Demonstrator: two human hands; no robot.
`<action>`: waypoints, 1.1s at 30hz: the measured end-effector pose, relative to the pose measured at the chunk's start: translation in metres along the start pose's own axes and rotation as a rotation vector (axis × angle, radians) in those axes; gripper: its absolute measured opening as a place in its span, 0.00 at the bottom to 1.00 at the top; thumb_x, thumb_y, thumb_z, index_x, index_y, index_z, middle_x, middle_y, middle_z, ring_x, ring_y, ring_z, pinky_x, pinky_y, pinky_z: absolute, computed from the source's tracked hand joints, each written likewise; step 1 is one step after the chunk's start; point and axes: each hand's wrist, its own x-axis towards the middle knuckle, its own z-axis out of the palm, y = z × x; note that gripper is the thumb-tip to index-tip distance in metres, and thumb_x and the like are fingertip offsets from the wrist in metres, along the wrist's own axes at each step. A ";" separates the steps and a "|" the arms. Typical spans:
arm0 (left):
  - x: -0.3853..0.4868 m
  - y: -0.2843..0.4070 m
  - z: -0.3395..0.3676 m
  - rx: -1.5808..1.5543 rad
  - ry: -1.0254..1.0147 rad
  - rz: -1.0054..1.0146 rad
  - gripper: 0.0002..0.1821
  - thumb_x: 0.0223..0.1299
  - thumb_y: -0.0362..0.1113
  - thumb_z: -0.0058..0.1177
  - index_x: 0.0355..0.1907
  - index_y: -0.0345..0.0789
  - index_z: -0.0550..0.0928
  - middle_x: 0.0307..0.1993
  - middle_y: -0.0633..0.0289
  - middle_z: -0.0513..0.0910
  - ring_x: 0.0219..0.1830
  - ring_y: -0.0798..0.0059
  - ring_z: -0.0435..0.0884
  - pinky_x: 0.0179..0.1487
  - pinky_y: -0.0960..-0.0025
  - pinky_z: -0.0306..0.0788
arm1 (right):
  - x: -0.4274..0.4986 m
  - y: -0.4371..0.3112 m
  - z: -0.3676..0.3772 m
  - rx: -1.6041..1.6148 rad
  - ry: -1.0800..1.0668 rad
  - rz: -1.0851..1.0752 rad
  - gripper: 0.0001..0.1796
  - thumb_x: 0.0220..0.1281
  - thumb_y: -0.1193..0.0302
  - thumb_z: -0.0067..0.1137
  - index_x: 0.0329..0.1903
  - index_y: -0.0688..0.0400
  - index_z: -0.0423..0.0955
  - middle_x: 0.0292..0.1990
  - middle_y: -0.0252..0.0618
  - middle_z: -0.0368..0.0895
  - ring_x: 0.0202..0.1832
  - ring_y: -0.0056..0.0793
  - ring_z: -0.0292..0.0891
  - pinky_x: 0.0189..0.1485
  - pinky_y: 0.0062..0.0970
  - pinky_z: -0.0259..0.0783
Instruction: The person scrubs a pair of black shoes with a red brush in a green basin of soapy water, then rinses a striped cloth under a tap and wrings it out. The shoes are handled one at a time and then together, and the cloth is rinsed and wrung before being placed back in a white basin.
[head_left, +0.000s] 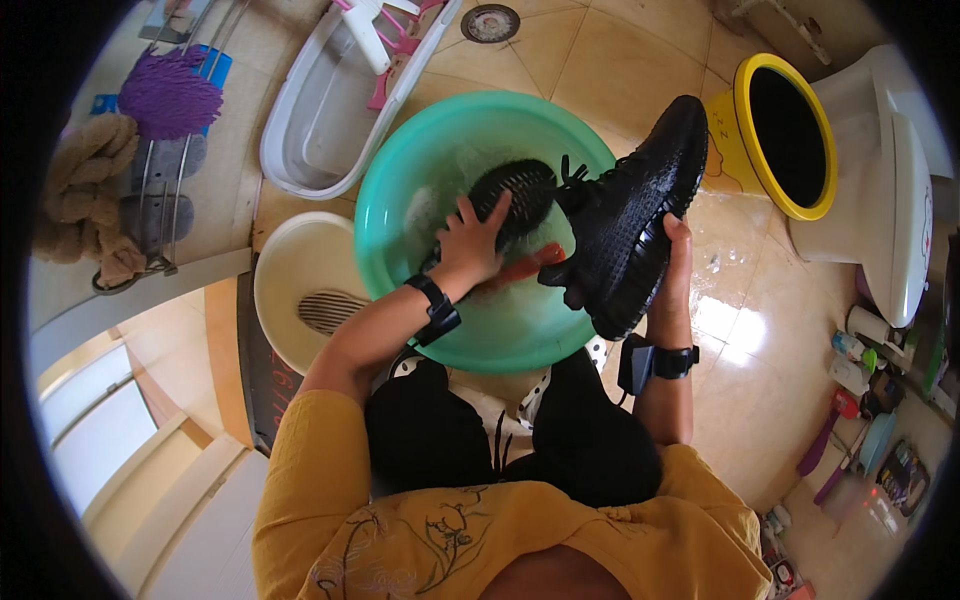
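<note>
A wet black lace-up sneaker (637, 225) is held tilted, toe up, over the right side of a green plastic basin (390, 187). My right hand (675, 255) grips it from the sole side. A second black shoe (525, 196) lies in the cloudy water inside the basin. Across it rests my left hand (471, 244), fingers spread and touching it; whether they grip it is unclear. Near that hand, a red-orange object (544, 256) sits partly in the water, its kind hard to tell.
A cream bucket (292, 240) with a ridged patch stands left of the basin, a white tub (300, 142) behind it. At the right are a yellow-rimmed bin (742, 82) and a white toilet (855, 187). A drain (490, 24) is in the wet tiled floor (720, 405).
</note>
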 end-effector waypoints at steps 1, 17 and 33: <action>0.000 -0.002 0.000 -0.036 -0.086 0.064 0.57 0.43 0.44 0.65 0.75 0.61 0.45 0.61 0.31 0.55 0.52 0.30 0.70 0.49 0.44 0.72 | -0.003 -0.001 0.002 -0.029 -0.051 -0.039 0.32 0.60 0.59 0.52 0.64 0.59 0.59 0.53 0.43 0.73 0.52 0.36 0.74 0.57 0.35 0.72; 0.007 -0.013 -0.001 -0.241 -0.116 -0.057 0.61 0.44 0.54 0.63 0.75 0.56 0.37 0.53 0.29 0.63 0.46 0.32 0.75 0.48 0.46 0.74 | -0.011 -0.012 0.020 0.058 -0.055 -0.010 0.34 0.57 0.59 0.55 0.63 0.63 0.60 0.51 0.45 0.74 0.50 0.36 0.76 0.53 0.33 0.74; 0.009 -0.008 0.007 -0.242 -0.095 0.152 0.61 0.44 0.50 0.65 0.75 0.54 0.38 0.53 0.34 0.64 0.49 0.34 0.73 0.52 0.50 0.72 | -0.005 -0.016 0.021 -0.070 -0.025 -0.097 0.34 0.57 0.68 0.50 0.67 0.61 0.55 0.54 0.44 0.71 0.51 0.32 0.73 0.55 0.32 0.72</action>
